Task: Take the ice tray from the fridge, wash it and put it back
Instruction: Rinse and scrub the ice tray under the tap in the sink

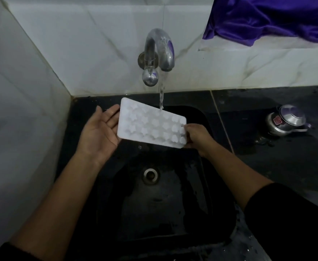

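Observation:
The white ice tray [150, 123], with small heart-shaped moulds, hangs over the black sink [207, 185], tilted down to the right. Water runs from the chrome tap [161, 51] onto its far edge. My right hand [197, 137] pinches the tray's right end. At the tray's left end my left hand [99, 132] lies flat, palm up and fingers spread, with the fingertips tucked behind the tray.
A drain [150, 175] sits in the sink's bottom. On the wet black counter to the right lies a small steel kettle [284, 120]. A purple cloth [271, 17] hangs over the white ledge at top right. Marble wall tiles [13, 110] close in the left side and the back.

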A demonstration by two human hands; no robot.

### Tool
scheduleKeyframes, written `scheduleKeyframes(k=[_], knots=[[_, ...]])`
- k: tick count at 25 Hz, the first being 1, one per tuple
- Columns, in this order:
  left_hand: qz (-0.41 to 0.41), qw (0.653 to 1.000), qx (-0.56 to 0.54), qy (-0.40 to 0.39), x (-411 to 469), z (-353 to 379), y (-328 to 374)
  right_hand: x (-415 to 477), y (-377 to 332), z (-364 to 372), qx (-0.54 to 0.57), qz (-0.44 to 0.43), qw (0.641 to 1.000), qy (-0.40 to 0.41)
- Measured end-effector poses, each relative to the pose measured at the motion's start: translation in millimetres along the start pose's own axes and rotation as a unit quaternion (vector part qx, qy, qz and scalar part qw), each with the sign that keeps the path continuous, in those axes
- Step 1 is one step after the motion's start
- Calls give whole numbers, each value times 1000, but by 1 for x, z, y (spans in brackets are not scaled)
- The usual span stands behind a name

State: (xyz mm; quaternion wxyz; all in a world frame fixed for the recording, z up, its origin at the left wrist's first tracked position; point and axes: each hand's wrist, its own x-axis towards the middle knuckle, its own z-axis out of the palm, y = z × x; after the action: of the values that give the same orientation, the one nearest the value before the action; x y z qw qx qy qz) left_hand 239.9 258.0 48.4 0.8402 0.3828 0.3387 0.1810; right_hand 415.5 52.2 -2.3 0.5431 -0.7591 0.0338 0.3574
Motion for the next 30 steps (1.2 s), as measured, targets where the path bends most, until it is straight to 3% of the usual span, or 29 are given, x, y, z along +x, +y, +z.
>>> scheduleKeyframes(k=[4,9,12,15,19,24,30], knots=[[55,998,-15,5,-5,-15,27,7,-3,40,-17,-2,998,-63],[64,996,-34,46,10,-46,18,2,-24,35,-61,-73,993,-65],[-10,995,-6,102,25,-54,-4,-6,-38,8,-84,-96,988,-82],[-154,984,25,90,29,-49,-28,-14,-47,-17,-140,-185,968,-96],[-255,957,125,56,18,-39,-54,-4,-52,-33,-216,-286,934,0],[-221,935,272,48,-3,-44,-53,18,-25,-32,-214,-231,946,71],[-105,949,289,65,-21,-60,-18,25,18,1,-141,-126,981,38]])
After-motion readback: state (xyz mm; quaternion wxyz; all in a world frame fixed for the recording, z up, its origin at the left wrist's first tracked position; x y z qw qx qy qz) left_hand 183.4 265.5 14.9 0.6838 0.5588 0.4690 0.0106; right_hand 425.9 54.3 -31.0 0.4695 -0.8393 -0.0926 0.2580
